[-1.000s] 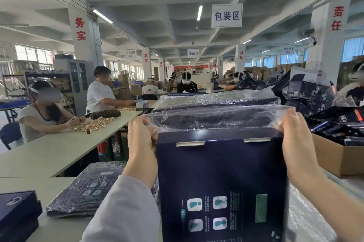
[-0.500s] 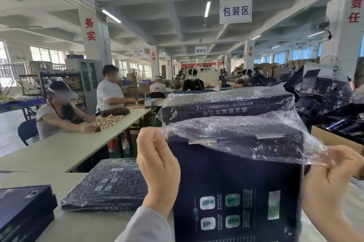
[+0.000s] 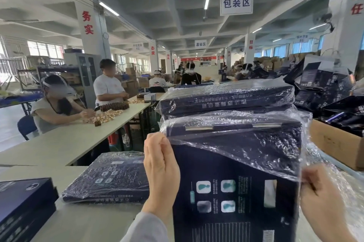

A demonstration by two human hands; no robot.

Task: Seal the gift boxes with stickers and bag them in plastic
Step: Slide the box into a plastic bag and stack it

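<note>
A seated person in a grey top [image 3: 53,109] and a standing person in a white T-shirt [image 3: 107,88] are at a long pale tabletop [image 3: 65,143] strewn with small gold-wrapped pieces [image 3: 106,115]. A brown cardboard carton [image 3: 334,143] sits at far right.

A factory packing hall: concrete pillars [image 3: 94,31] with red slogans and hanging zone signs [image 3: 236,2] stand over long worktops [image 3: 74,139] where seated workers [image 3: 57,104] sort small goods. Beyond the signs, cartons [image 3: 275,62] are stacked by the windows.
</note>
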